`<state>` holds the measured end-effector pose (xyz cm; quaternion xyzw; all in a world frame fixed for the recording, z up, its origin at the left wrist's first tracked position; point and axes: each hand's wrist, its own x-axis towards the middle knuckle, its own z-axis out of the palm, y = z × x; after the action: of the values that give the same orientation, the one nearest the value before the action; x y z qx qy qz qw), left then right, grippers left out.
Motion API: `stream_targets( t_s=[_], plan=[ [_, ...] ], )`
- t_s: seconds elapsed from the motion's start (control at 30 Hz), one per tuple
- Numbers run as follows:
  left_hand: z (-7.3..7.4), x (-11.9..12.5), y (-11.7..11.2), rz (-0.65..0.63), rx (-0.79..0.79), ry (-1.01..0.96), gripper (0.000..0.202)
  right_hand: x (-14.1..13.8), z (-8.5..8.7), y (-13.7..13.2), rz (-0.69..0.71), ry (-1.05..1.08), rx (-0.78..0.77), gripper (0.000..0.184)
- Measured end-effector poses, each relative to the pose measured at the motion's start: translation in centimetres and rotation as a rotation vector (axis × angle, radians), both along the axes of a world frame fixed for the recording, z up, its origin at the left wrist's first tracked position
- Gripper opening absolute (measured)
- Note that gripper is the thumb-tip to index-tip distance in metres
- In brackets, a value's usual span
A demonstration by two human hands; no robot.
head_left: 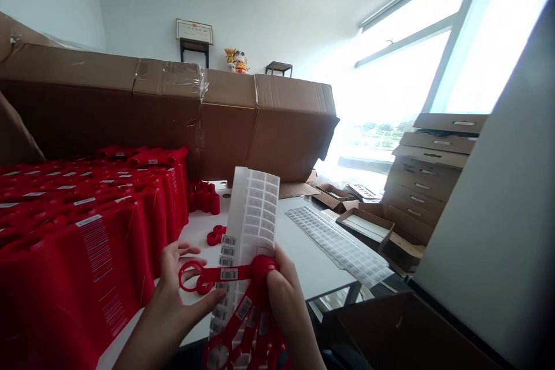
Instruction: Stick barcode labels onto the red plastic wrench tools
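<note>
My right hand grips a fan of flat red plastic pieces together with a tall white sheet of barcode stickers, its upper rows peeled bare. The top red piece sticks out to the left and carries a barcode label. My left hand has its thumb pressed on that piece near the looped end, while its other fingers spread out above it.
Big stacks of red labelled pieces fill the left of the white table. More sticker sheets lie at the right. A cardboard wall stands behind, with small boxes stacked by the window and an open carton below.
</note>
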<state>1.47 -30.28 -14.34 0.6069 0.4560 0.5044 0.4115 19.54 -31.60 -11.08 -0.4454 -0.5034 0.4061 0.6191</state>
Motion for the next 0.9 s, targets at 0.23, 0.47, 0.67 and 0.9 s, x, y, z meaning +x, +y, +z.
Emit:
stream_targets(
  t_s=[0.23,0.47,0.67,0.9],
  plan=[
    [-2.6,2.1,1.7,-0.493,-0.266,-0.244,0.072,2.9,-0.1,0.4,-0.008,0.075,-0.044,0.04],
    [-5.5,3.4,2.3,-0.254,-0.17,-0.131,0.053,9.0,-2.1,1.4,-0.03,-0.081,-0.065,0.039],
    [-5.1,1.3,4.9,-0.115,-0.118,0.295,0.046,14.8,-4.7,1.9,-0.205,0.069,-0.074,0.037],
    [1.8,3.0,14.9,-0.141,-0.074,0.712,0.031,16.4,-5.8,2.0,-0.289,0.303,-0.06,0.031]
  ],
)
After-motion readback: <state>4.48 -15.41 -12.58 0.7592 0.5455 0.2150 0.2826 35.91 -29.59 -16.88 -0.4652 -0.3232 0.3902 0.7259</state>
